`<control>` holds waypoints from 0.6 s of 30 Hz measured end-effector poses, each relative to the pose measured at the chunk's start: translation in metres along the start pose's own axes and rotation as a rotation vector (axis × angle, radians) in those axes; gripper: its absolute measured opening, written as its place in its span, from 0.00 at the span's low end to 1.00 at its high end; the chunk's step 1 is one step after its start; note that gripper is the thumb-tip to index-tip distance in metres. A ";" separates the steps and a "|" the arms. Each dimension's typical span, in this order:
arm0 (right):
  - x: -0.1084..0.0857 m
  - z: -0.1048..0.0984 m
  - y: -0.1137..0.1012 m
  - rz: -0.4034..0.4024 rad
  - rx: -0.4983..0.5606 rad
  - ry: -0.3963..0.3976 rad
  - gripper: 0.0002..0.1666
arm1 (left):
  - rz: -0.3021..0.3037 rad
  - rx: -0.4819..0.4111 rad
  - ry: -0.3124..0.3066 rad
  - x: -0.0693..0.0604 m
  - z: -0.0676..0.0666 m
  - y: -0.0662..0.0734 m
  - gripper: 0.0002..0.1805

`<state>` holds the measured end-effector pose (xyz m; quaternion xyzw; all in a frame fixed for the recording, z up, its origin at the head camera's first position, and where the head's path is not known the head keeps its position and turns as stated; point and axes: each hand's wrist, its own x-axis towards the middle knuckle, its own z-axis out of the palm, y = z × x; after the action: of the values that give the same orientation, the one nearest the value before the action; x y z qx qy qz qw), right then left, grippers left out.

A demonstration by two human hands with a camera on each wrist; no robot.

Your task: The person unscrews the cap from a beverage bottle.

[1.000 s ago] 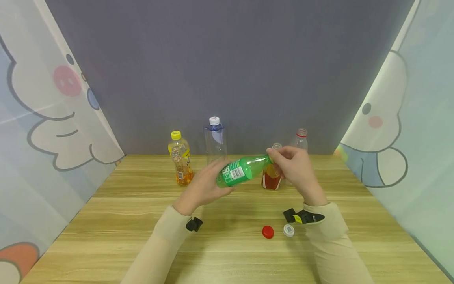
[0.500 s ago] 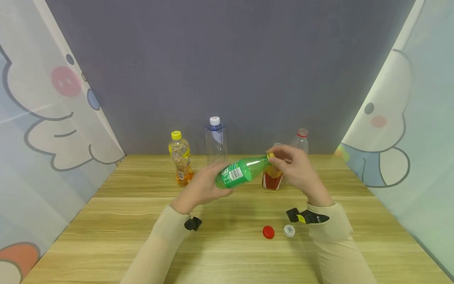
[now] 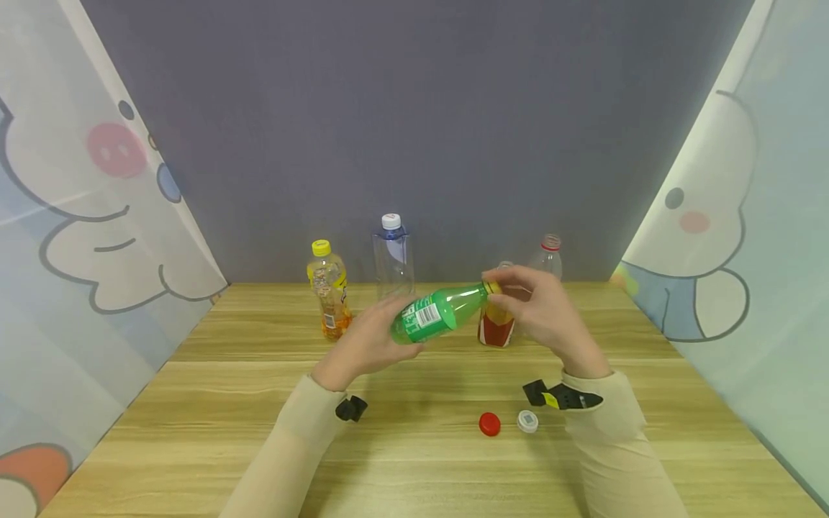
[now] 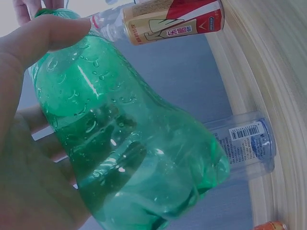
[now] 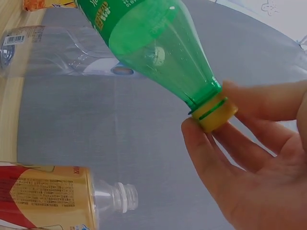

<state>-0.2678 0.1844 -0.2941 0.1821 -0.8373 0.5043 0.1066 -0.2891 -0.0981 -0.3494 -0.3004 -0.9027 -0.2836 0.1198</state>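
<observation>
A green bottle (image 3: pixel 440 314) is held tilted above the table, its neck up to the right. The left hand (image 3: pixel 370 337) grips its lower body; in the left wrist view the thumb and fingers wrap round the green bottle (image 4: pixel 120 129), which has liquid and bubbles inside. At its neck, the right hand (image 3: pixel 540 306) pinches the yellow cap (image 3: pixel 493 287). The right wrist view shows the yellow cap (image 5: pixel 217 113) on the bottle's mouth, between the thumb and fingers of the right hand (image 5: pixel 268 139).
Behind stand a yellow-capped bottle (image 3: pixel 329 295), a clear white-capped bottle (image 3: pixel 393 262), an uncapped bottle with a red and gold label (image 3: pixel 496 331) and a clear one with a red ring (image 3: pixel 550 260). A red cap (image 3: pixel 489 424) and a white cap (image 3: pixel 527 421) lie in front.
The right hand's fingers have shifted and spread at the neck, so the yellow cap now shows between them. The green bottle has moved slightly left with the left hand.
</observation>
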 end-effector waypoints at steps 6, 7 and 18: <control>0.000 0.002 0.000 -0.025 0.019 0.042 0.25 | -0.024 -0.023 0.002 0.000 0.001 0.001 0.41; 0.001 0.002 0.001 -0.029 0.027 0.056 0.26 | -0.029 -0.024 0.002 0.000 0.001 0.001 0.41; 0.002 0.006 0.001 0.099 -0.131 0.198 0.36 | -0.022 -0.024 0.002 0.000 0.000 0.004 0.40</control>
<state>-0.2700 0.1789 -0.2975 0.0828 -0.8619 0.4685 0.1754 -0.2860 -0.0954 -0.3477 -0.2917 -0.9024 -0.2959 0.1139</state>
